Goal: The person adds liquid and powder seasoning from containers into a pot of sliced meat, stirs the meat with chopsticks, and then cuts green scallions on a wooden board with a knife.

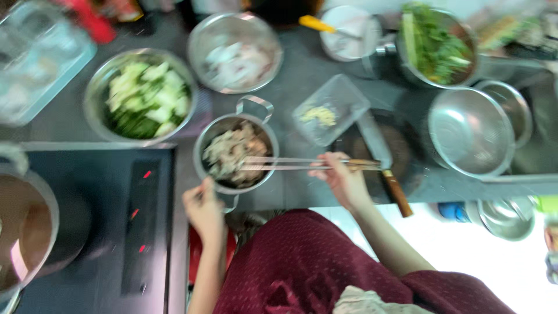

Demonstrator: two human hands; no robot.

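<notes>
A small steel pot (203, 152) with two handles stands on the dark counter, filled with pale brownish food (232, 152). My left hand (204, 210) grips the pot's near handle. My right hand (342, 179) holds long chopsticks (290, 163) that reach left, their tips in the food. The picture is blurred by motion.
A steel bowl of cut green vegetables (142, 96) sits behind the pot, another steel bowl (235, 52) farther back. A clear plastic tub (329, 109), a cleaver (381, 157) on a dark board, empty steel bowls (471, 131), a pot of greens (436, 40). An induction hob (104, 221) with a pan (23, 232) at left.
</notes>
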